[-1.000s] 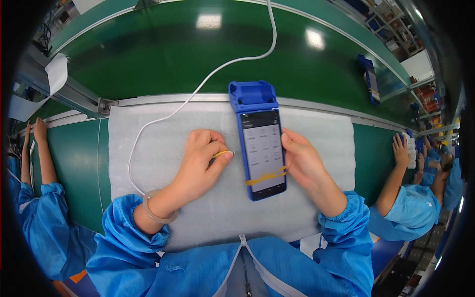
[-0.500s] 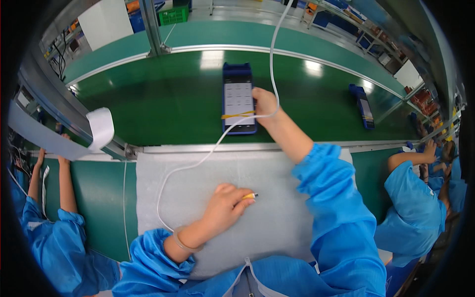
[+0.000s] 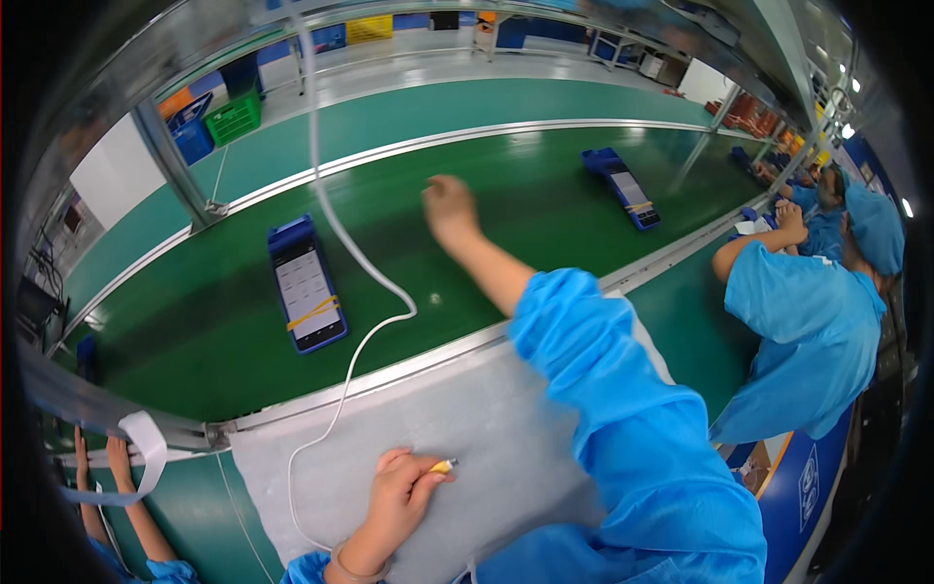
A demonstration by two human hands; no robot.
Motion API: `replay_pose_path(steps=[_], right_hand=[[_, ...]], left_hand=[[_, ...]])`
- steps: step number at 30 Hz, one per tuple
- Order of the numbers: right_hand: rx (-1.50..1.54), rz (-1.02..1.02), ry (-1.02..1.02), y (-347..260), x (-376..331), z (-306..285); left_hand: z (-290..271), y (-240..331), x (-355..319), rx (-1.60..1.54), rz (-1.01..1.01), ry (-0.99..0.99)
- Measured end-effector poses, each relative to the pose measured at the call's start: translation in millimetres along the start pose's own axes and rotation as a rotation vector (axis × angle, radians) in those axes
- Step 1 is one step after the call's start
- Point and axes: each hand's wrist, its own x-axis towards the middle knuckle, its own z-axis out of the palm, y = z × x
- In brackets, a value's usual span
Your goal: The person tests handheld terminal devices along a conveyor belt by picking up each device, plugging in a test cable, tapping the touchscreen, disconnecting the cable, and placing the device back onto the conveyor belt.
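My left hand [image 3: 399,496] is closed on a small yellow-sleeved cable plug [image 3: 444,466] with a metal tip, just above the grey mat [image 3: 506,419]. A white cable [image 3: 362,258] hangs from above and curves down to my left wrist. Over the green conveyor belt [image 3: 409,282], my right hand [image 3: 451,209] holds nothing, its fingers loosely bent. To its left a blue handheld payment terminal [image 3: 309,282] lies screen up, with a yellow rubber band around its lower part. A second such terminal [image 3: 628,189] lies farther right, also banded.
A metal rail [image 3: 389,378] separates mat and belt. Co-workers in blue sit at the right [image 3: 788,321]; another person's hands [image 3: 117,462] are at the lower left. A metal post [image 3: 175,161] and a curled white strip [image 3: 146,453] stand at the left. Crates [image 3: 233,119] lie beyond.
My right hand has let go of the near terminal and moved away to its right. The view has turned right, and the left hand still holds the plug.
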Motion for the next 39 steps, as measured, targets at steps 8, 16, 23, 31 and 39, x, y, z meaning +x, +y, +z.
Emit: replay_pose_path(steps=[8, 16, 23, 31, 39], right_hand=[[-0.633, 0.426, 0.244, 149.6, 91.5, -258.4], [-0.591, 0.417, -0.087, 283.1, 108.3, -308.6], [0.003, 0.685, -0.189, 182.2, 89.5, -270.2], [0.43, 0.679, -0.35, -21.1, -64.2, -240.5], [0.809, 0.805, -0.644, -109.6, -194.9, -233.0]], left_hand=[[0.7, -1.5, -0.7, 0.08, 0.075, 0.102], [-1.8, 3.0, 3.8, 0.029, 0.107, 0.095], [-2.1, -0.6, -10.7, -0.171, -0.026, 0.041], [8.4, 5.2, -0.5, -0.239, 0.072, 0.229], [15.0, 11.4, 5.3, -0.891, -0.169, -0.047]])
